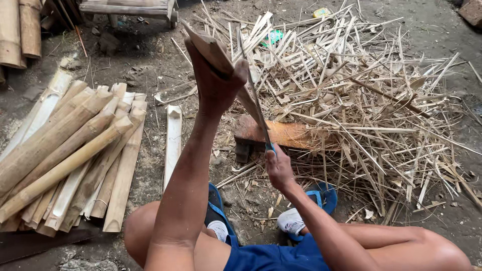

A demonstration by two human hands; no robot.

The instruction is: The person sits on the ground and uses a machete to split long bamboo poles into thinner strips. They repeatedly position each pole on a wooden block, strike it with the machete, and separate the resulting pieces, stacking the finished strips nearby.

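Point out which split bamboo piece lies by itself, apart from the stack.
The pale split bamboo piece lying alone on the ground, between the stack of bamboo pieces and the left arm; all others are piled together.

Outdoor bamboo-splitting yard on bare earth: stacked split bamboo slats (pixel 70 150), heap of thin offcut strips (pixel 361 95), wooden chopping block (pixel 286 134).

The person wears bright blue cloth shorts (pixel 273 256), with both knees and both forearms bare and no sleeves showing. On the feet are blue rubber flip-flop sandals with lighter blue straps (pixel 217 211). The left hand (pixel 216 83) and right hand (pixel 279 169) carry no gloves, rings or watch.
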